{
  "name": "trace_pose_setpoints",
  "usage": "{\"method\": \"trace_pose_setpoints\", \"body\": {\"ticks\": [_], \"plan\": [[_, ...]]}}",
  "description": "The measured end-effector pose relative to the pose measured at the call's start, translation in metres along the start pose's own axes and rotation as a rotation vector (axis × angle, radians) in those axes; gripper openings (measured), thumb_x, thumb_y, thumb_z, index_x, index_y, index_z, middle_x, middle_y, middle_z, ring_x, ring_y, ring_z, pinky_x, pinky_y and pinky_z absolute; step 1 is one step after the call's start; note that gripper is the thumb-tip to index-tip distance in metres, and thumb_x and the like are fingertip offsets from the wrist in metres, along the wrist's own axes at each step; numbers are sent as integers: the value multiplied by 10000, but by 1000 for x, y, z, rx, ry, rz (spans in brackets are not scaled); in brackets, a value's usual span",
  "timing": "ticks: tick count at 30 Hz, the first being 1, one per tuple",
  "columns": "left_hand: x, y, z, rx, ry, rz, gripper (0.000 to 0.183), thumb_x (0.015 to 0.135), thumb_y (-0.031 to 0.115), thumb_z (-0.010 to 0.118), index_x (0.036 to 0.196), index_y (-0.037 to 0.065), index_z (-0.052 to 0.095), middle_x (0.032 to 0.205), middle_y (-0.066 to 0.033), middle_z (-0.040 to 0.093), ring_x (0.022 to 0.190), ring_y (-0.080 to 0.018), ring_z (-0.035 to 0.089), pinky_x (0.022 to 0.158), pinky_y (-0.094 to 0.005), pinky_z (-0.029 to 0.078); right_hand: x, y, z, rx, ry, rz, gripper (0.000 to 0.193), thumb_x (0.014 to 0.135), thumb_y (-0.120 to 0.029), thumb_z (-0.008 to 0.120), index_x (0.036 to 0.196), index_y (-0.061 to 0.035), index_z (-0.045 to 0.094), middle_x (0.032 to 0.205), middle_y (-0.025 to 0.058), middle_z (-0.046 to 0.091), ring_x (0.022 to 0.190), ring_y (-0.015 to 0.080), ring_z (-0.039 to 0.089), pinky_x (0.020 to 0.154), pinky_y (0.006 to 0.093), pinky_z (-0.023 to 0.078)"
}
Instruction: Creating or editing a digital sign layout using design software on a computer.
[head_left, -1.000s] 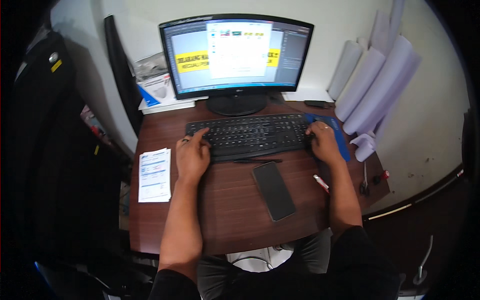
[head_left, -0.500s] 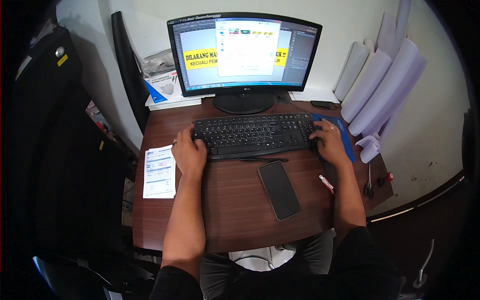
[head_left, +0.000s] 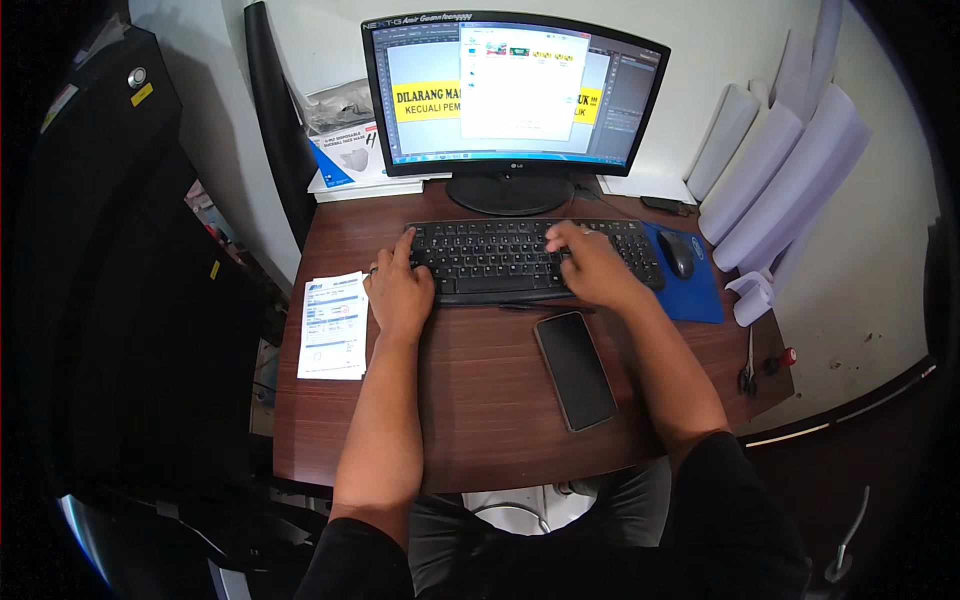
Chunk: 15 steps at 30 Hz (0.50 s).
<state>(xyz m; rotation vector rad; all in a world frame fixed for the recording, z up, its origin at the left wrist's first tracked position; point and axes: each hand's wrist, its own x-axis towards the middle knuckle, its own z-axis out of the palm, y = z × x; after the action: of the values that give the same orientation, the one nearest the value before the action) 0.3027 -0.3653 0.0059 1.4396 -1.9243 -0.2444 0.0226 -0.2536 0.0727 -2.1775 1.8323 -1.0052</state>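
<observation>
A black keyboard (head_left: pixel 500 255) lies on a dark brown wooden desk (head_left: pixel 480 400) in front of a black monitor (head_left: pixel 515 95) that shows a yellow banner and a white window. My left hand (head_left: pixel 398 288) rests at the keyboard's left end, index finger stretched onto the keys. My right hand (head_left: pixel 592 265) lies over the keys right of centre, fingers spread. A black mouse (head_left: pixel 678 252) sits untouched on a blue mouse pad (head_left: pixel 695 290) to the right. Neither hand holds anything.
A black phone (head_left: pixel 575 368) lies face up near the desk's middle. A printed slip of paper (head_left: pixel 334 325) sits at the left edge. White paper rolls (head_left: pixel 780 170) lean at the right, scissors (head_left: pixel 748 365) below them. A boxed pack (head_left: pixel 345 150) stands left of the monitor.
My right hand has moved left from the mouse pad side onto the middle of the keyboard. The left hand stays at the keyboard's left end. The view has shifted slightly.
</observation>
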Motion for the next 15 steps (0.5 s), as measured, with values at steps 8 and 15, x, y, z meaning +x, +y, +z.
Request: {"method": "trace_pose_setpoints", "body": {"ticks": [8, 15], "plan": [[-1, 0, -1, -17, 38, 32, 580, 829, 133, 571, 1405, 200, 584, 1224, -129, 642, 1127, -350, 618, 1025, -486, 419, 21, 2, 35, -203, 178, 6, 422, 767, 41, 569, 1181, -38, 549, 1113, 140, 676, 1115, 341, 623, 1012, 496, 420], [-2, -1, -5, -21, 6, -26, 543, 822, 114, 590, 1360, 182, 597, 1249, -122, 625, 1146, -331, 592, 1018, -495, 405, -14, 16, 3, -212, 286, 20, 421, 737, 44, 571, 1151, -33, 577, 1084, 179, 670, 1086, 390, 623, 982, 512, 442]]}}
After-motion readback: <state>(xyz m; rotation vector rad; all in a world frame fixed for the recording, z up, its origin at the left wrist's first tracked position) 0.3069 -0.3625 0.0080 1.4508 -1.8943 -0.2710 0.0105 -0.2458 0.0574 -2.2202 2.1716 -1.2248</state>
